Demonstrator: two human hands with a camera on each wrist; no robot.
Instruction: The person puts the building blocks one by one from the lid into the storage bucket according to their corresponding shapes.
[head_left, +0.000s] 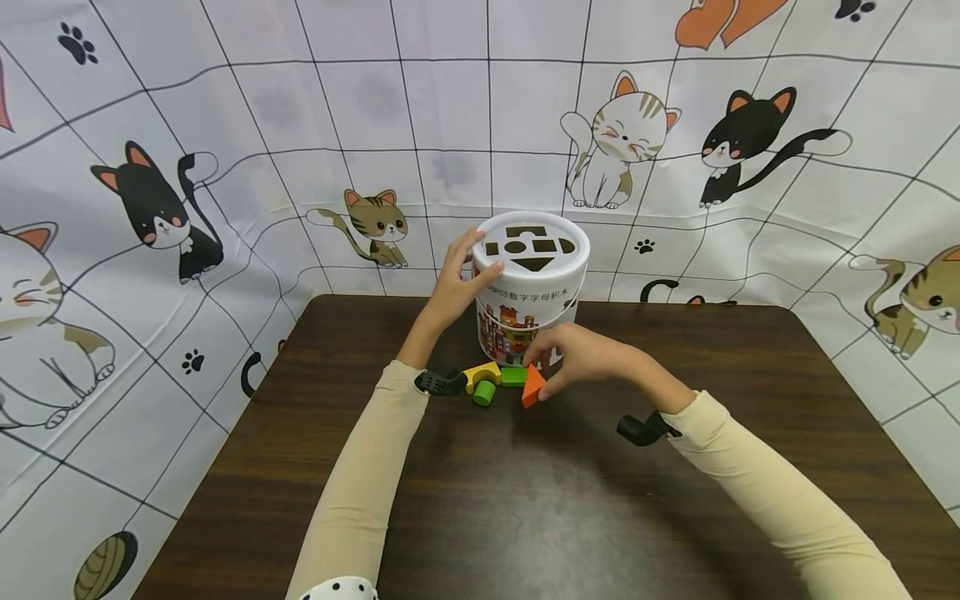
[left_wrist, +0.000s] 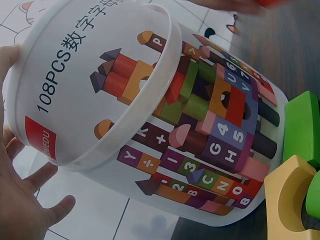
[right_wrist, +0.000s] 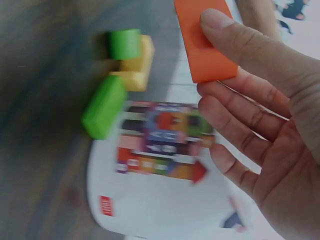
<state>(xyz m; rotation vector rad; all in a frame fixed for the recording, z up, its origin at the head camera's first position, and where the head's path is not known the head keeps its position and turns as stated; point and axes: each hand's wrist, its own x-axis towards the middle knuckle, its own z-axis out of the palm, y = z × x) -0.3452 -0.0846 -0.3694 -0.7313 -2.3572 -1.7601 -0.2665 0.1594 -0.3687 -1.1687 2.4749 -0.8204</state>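
Note:
A white bucket [head_left: 495, 292], printed with pictures of toy blocks, stands upright toward the table's back edge. Its lid [head_left: 564, 228] has several cut-out shapes. My left hand [head_left: 452, 283] rests at the lid's left rim, its fingers spread along the side in the left wrist view. In front of the bucket, my right hand [head_left: 581, 352] pinches an orange triangular block [right_wrist: 212, 57] between thumb and fingers. Just left of that block lie a green rectangular block [head_left: 513, 377], a yellow arch block [head_left: 483, 370] and a green cylinder [head_left: 483, 393].
A white carrying handle [left_wrist: 131, 126] hangs across the bucket's front. The dark wooden table [head_left: 480, 500] stretches toward me. Behind and beside it hangs a white gridded sheet [head_left: 450, 108] with cartoon cats.

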